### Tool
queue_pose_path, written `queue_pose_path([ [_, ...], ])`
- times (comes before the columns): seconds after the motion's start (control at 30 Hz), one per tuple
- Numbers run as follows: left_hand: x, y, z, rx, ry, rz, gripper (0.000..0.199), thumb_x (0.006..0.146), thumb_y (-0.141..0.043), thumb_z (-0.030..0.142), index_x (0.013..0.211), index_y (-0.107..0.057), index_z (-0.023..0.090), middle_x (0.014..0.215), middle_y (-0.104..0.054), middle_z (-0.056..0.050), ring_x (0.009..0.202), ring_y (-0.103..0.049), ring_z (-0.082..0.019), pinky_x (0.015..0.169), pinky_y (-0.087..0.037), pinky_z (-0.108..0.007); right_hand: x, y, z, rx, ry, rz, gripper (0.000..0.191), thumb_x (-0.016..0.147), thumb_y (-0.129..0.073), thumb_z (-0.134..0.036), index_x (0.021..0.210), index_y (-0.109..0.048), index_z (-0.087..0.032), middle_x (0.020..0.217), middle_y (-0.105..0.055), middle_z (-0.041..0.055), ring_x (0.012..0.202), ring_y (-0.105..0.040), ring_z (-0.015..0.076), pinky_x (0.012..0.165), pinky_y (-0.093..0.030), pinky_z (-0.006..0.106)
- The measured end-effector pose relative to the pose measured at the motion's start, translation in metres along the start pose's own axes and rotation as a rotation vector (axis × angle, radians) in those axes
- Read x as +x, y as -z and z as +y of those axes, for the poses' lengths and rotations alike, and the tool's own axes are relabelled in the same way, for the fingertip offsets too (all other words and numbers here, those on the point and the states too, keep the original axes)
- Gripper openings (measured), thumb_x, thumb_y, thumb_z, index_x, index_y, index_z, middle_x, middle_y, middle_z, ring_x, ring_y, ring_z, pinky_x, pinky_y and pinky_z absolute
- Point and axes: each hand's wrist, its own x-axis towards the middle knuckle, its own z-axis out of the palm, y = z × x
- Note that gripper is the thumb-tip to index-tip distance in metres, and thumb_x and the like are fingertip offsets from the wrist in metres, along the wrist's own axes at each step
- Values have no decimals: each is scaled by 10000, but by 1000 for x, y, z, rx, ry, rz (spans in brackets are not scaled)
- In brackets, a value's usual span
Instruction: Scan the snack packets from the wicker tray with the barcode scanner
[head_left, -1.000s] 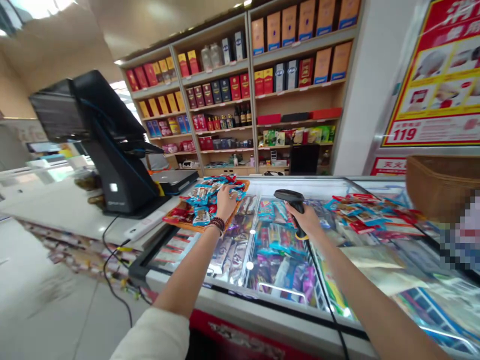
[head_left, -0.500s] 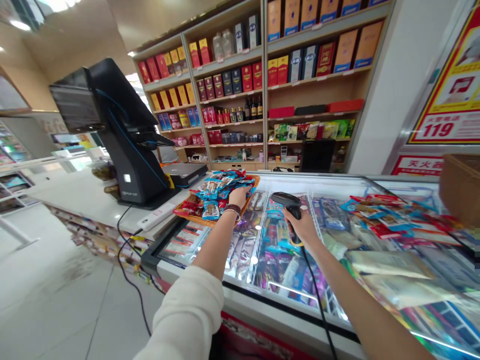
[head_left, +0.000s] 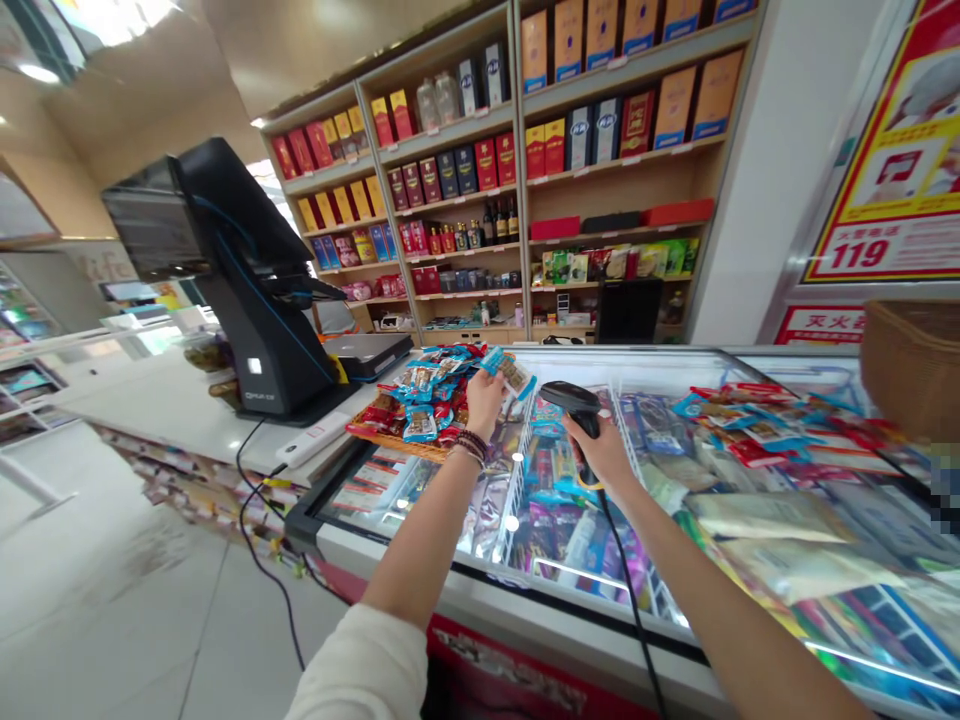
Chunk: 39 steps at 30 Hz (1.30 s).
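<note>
As far as I can judge from the head view, the left hand [head_left: 486, 405] has its fingers [head_left: 491, 382] pinched narrow on one small blue snack packet [head_left: 513, 377], at centre frame, just above the right end of a woven tray [head_left: 401, 446]. The tray is heaped with similar packets and sits at the left end of a glass-topped freezer [head_left: 525, 625], beside the white tabletop [head_left: 165, 410].

The right hand [head_left: 601, 450] has its fingers wrapped closed around the handle of a black barcode scanner [head_left: 579, 400], held over the freezer glass. Its cord [head_left: 631, 600] runs toward the bottom of the frame.

I assess the packet as light, soft and slick-filmed, so a pinch at its sealed end should be the safest hold. The heaped packets may slide off one another if the pile is disturbed. The scanner appears stiff and is best held by its handle.

A second spread of packets [head_left: 780, 440] lies on the glass at right, with a wicker basket [head_left: 911, 370] at the right edge. A till screen [head_left: 240, 230] stands at upper left, and shelves of boxed goods [head_left: 517, 200] fill the upper middle.
</note>
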Motion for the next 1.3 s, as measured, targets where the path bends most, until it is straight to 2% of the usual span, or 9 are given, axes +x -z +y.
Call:
queue_pose_path([
  [0.17,-30,-21,-34,-273,168,4,223,773,-754,336,788,-635,148,811,-722,-41,907,-703,-166,908,-536,-309,-4,10,-5,50,18,26,437,708,-685,-643,701,-500,-247,448,-497,-54,360,-446,130,394,-394,277],
  [0.3,-43,-23,-59,-373,234,36,201,796,-748,320,849,-661,146,926,-743,-71,977,-709,-174,943,-527,-316,-3,13,-6,25,-10,1,422,720,-672,-624,665,-483,-251,417,-478,-54,342,-431,128,381,-390,276],
  [0.4,-45,-22,-69,-422,225,76,161,838,-707,301,906,-673,159,984,-747,-74,999,-709,-161,971,-519,-314,-3,13,-5,-5,-64,-25,416,692,-700,-590,619,-469,-251,430,-495,-40,342,-449,129,357,-371,271],
  [0.67,-44,-15,-72,-410,190,107,170,874,-670,315,964,-661,170,966,-743,-63,1043,-699,-162,991,-521,-315,-6,8,0,21,-125,-97,407,666,-754,-527,580,-484,-234,422,-495,-46,318,-443,114,319,-350,249],
  [0.83,-45,-13,-69,-352,175,94,170,924,-605,297,1061,-658,210,1054,-731,-61,1097,-680,-157,1004,-522,-308,-6,7,0,9,-144,-100,411,686,-725,-534,560,-479,-230,383,-464,-47,311,-435,111,316,-348,239],
  [1.0,-44,-14,-72,-345,175,104,120,925,-592,294,979,-644,200,1071,-728,-68,1076,-688,-149,990,-529,-299,-4,11,-3,51,-144,-80,412,678,-719,-553,583,-479,-232,415,-481,-48,326,-436,106,332,-358,241],
  [1.1,-43,-23,-75,-321,255,102,120,881,-654,296,891,-626,180,988,-737,-78,992,-715,-166,942,-555,-324,-2,30,-4,71,-137,-20,417,664,-722,-573,619,-488,-230,460,-507,-48,339,-445,102,338,-356,240],
  [1.17,-44,-38,-76,-273,352,50,134,848,-697,281,855,-621,171,924,-737,-80,901,-733,-181,888,-579,-351,-1,54,-4,72,-138,37,419,654,-727,-578,643,-496,-229,483,-520,-47,343,-449,102,331,-348,238],
  [1.3,-51,-90,-75,-215,527,-123,86,840,-697,199,814,-623,161,848,-728,-74,744,-732,-171,829,-599,-380,-4,123,-7,20,-143,208,427,624,-761,-555,642,-491,-225,491,-528,-46,345,-452,100,323,-351,233],
])
